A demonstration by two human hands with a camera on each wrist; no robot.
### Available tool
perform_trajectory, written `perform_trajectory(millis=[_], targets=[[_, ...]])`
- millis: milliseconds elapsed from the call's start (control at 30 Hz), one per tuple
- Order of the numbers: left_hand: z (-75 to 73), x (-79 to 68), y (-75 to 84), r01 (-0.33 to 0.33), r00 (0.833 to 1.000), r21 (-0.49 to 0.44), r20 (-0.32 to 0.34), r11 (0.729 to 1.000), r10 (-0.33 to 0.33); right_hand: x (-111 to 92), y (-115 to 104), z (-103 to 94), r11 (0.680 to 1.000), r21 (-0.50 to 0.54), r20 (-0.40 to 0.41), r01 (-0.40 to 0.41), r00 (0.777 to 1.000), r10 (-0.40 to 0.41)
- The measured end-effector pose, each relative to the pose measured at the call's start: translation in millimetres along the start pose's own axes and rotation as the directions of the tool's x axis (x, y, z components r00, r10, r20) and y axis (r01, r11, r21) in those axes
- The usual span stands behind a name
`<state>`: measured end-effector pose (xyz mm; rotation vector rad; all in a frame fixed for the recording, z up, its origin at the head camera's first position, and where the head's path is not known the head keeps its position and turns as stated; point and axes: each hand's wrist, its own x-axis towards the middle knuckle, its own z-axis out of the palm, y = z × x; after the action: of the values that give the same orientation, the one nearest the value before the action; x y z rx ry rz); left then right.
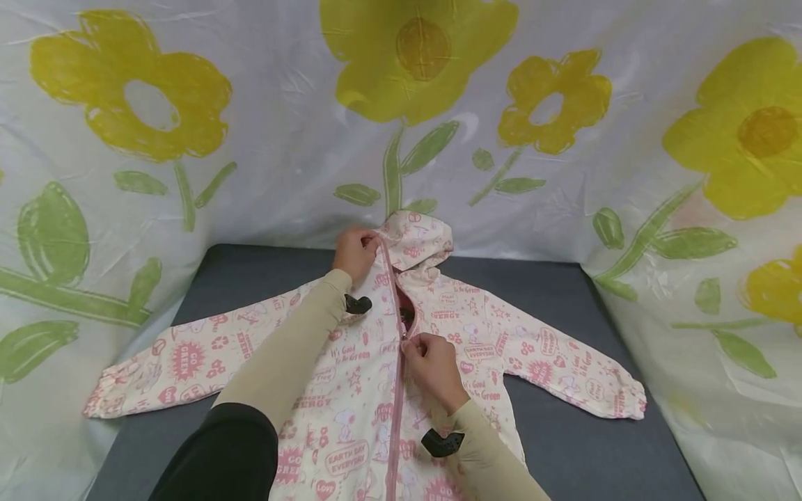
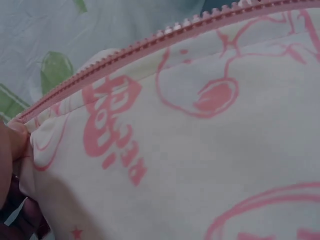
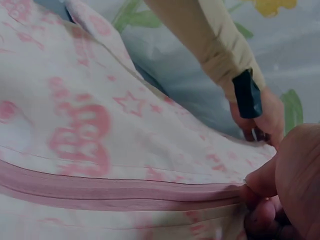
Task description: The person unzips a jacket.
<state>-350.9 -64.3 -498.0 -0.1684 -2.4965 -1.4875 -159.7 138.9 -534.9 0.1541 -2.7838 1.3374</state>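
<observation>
A cream hooded jacket (image 1: 351, 390) with pink print lies spread out, front up, sleeves out to both sides. Its pink zipper (image 1: 397, 417) is closed over the lower part and parted above, up to the hood (image 1: 416, 240). At the collar, my left hand (image 1: 357, 254) pinches the top of the left zipper edge, and the teeth (image 2: 150, 42) show bare along that edge. Lower down, my right hand (image 1: 434, 362) pinches the zipper's pull where the two sides meet; the fingers (image 3: 262, 180) mostly hide the slider.
Beneath the jacket is a dark grey table (image 1: 570, 299). Behind and around it hangs a white curtain (image 1: 276, 174) with yellow flowers and green leaves. Dark bands with small devices (image 1: 442, 442) sit on both wrists.
</observation>
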Motion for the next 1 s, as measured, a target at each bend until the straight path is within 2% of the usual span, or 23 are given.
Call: perform_trajectory(millis=[267,400,533,833,1000], targets=[[-13.8,11.3,3.1,-0.005,0.997,0.011,-0.081,1.000,0.006,-24,-7,-0.1,1.000,0.000,0.036,-0.026,0.999,0.026],[-20.8,14.4,5.6,-0.012,0.994,0.014,-0.110,1.000,0.013,-34,-9,0.1,1.000,0.014,0.032,0.015,0.999,-0.015],[-27.6,15.7,8.1,0.001,0.989,0.002,-0.146,1.000,0.000,-46,-13,3.4,0.998,0.023,0.074,0.050,0.996,-0.052],[-39.8,19.0,8.9,0.011,0.981,0.008,-0.192,1.000,-0.009,-74,-19,9.2,0.997,0.041,0.161,0.062,0.985,-0.068],[-47.4,20.9,10.2,0.038,0.979,-0.008,-0.200,0.999,-0.039,-89,-20,11.1,0.995,0.056,0.175,0.086,0.980,-0.095]])
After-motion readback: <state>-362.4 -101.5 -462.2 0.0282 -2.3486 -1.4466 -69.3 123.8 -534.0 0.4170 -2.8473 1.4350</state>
